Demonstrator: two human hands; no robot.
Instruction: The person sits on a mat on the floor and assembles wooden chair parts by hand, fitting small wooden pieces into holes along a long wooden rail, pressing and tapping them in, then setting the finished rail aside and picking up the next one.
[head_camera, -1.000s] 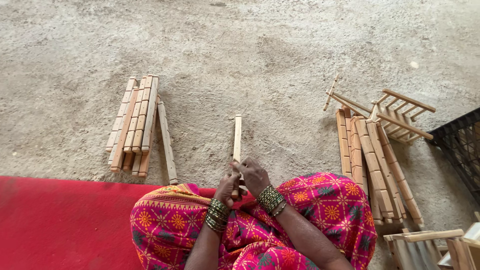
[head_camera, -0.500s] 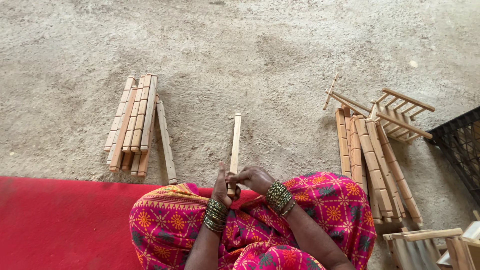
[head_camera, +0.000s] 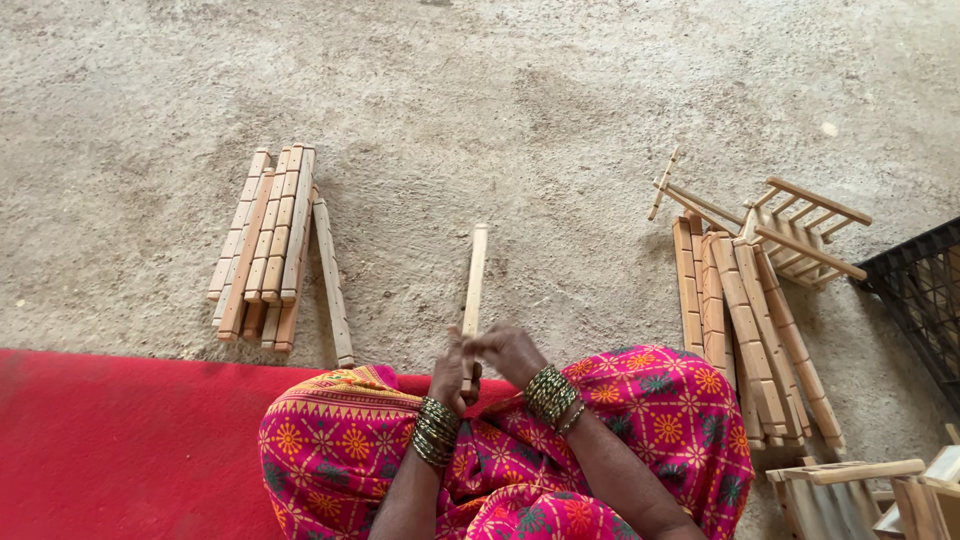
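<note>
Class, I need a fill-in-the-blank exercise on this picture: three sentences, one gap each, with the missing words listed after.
1. Both hands, the left hand and the right hand, hold one wooden ____.
2. The person sits partly on a mat whose colour is ____.
3. The black crate stands at the ____ edge of the picture.

Missing words: stick; red; right
</note>
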